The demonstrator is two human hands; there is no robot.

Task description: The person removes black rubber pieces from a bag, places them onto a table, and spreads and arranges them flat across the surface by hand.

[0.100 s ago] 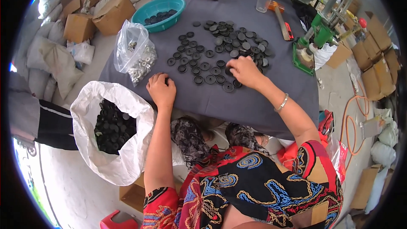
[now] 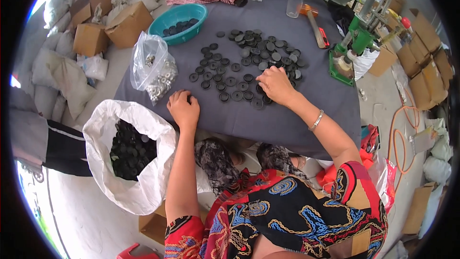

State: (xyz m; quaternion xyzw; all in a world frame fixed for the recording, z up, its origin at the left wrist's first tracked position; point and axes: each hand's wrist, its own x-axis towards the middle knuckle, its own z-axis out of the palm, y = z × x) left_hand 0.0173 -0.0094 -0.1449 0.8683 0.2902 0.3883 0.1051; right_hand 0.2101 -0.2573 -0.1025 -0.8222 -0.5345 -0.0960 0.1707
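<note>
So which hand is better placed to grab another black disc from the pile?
Probably the right hand: it is among the black discs on the table. The left hand rests near the table's front edge, closer to the clear bag.

A bare lane of worktop point(image 2: 187, 56) links the left hand point(image 2: 184, 109) to the teal basin point(image 2: 190, 33), squeezed between plastic bag point(image 2: 154, 67) and black discs point(image 2: 230, 82).

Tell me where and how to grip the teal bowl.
Probably best to pinch the teal bowl by its right rim, coming from the right: the wall flares outward to an open rim, only gray tablecloth lies close there, and the clear bag crowds its near-left side.
</note>
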